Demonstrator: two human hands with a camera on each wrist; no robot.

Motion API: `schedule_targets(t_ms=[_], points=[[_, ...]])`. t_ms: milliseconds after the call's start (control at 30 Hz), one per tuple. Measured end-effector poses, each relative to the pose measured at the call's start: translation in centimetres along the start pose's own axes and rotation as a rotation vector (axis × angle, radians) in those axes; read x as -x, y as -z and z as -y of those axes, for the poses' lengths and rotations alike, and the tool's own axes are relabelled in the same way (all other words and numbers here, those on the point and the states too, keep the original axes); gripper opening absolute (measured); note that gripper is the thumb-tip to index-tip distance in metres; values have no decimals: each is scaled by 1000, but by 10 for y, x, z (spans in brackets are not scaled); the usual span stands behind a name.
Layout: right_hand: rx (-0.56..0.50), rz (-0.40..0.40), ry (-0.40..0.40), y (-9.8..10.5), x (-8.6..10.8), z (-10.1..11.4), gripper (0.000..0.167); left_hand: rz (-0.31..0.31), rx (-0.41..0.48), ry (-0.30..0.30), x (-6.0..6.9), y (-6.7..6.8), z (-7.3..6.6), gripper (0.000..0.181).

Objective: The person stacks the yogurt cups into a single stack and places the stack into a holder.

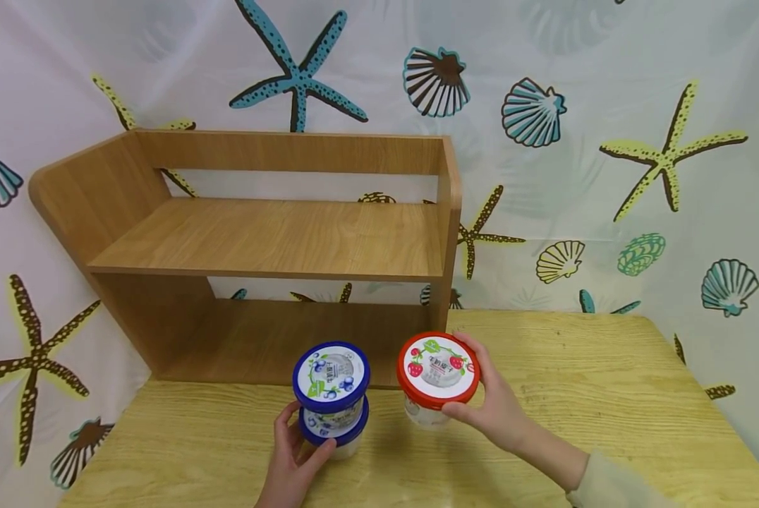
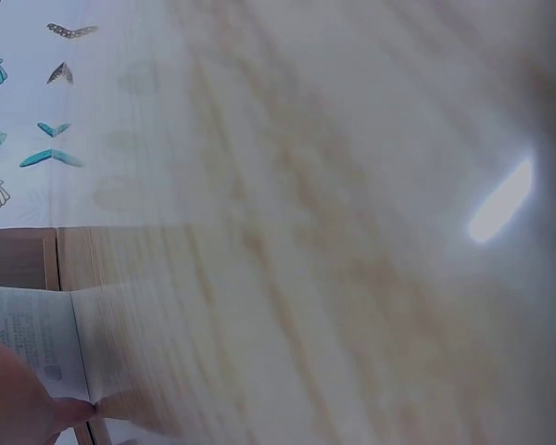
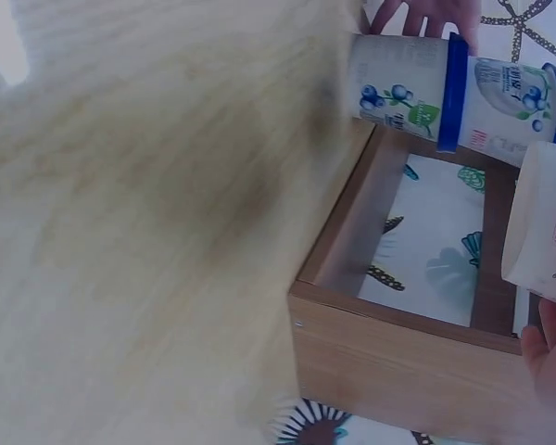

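Blue pair is stacked on table (image 1: 608,423), just in front of shelf (image 1: 271,240): upper blue-lidded cup (image 1: 331,377) is set on lower blue-lidded cup (image 1: 348,446), which is gripped by L hand (image 1: 293,462), fingers curled part-way round. Red-lidded cup (image 1: 439,374) is gripped by R hand (image 1: 496,413), thumb and fingers spread wide across lid; it's held up off table, in front of shelf's R end. Approx. part-way, it's judged: stacking of blue pair prob. done; red-lidded cup n/y set down.
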State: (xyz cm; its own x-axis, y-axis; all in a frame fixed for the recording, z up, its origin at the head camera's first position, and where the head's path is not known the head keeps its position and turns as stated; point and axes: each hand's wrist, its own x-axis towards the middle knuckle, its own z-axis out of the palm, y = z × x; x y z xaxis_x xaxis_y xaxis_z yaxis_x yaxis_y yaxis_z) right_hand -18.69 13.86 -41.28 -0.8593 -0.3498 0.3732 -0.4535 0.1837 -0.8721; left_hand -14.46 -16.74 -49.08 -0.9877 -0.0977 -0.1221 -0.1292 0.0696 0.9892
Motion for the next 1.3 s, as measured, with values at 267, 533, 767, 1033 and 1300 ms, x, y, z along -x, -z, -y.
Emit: schedule_targets(t_ms=[267, 533, 767, 1033, 1300], points=[[14, -3, 120, 6, -17, 19, 89, 0, 10, -67, 3, -3, 0, 85], [4, -1, 138, 4, -33, 39, 91, 8, 9, -57, 2, -3, 1, 86], [18, 2, 127, -5, -49, 54, 94, 13, 12, -46, 2, -2, -1, 86], [2, 37, 127, -15, -67, 65, 92, 11, 5, -51, 3, -3, 0, 85], [-25, 75, 127, -30, -84, 70, 91, 14, 1, -3, -1, -1, 2, 89]])
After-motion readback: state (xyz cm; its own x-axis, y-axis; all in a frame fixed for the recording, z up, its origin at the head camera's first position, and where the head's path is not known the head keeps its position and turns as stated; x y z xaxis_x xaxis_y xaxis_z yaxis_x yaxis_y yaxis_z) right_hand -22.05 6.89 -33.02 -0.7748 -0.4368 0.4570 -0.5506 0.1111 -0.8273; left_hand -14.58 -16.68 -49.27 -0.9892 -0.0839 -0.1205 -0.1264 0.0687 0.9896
